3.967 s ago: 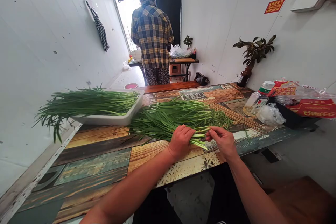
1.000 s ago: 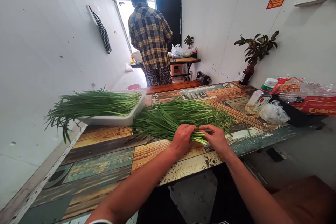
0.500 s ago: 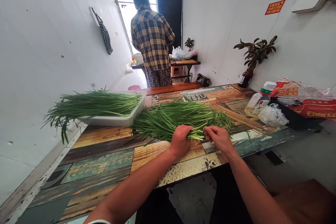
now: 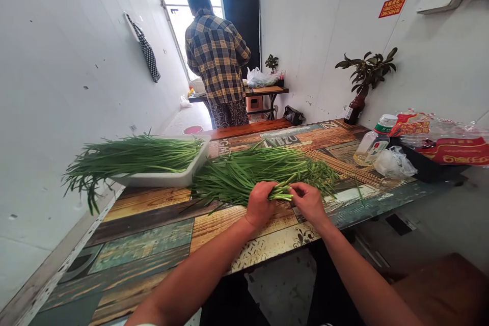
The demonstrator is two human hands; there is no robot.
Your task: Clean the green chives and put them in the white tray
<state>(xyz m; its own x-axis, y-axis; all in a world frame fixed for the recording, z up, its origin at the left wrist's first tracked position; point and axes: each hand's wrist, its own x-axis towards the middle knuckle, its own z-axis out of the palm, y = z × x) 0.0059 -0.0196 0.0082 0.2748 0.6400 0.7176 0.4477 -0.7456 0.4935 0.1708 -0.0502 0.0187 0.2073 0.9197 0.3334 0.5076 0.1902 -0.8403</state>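
My left hand is closed around the stem ends of a small bunch of garlic chives, whose pale cut ends stick out to the right. Close by on the right, my right hand has its thumb and fingers pinched together at those stem ends; what lies between the fingertips is too small to make out. Behind both hands spreads a loose pile of garlic chives, with shorter trimmings at its right side. More garlic chives lie in a white plastic tray at the left, leaves hanging over its edge.
Thin wooden skewers lie right of the pile on the wood-patterned table. Beyond them are a clear bottle, a crumpled plastic bag, red packaging and a brown bottle with a plant. A person stands behind, back turned.
My right hand has moved slightly left, closer to my left hand and the stem ends. The left hand keeps its hold on the bunch. The view has shifted a little.
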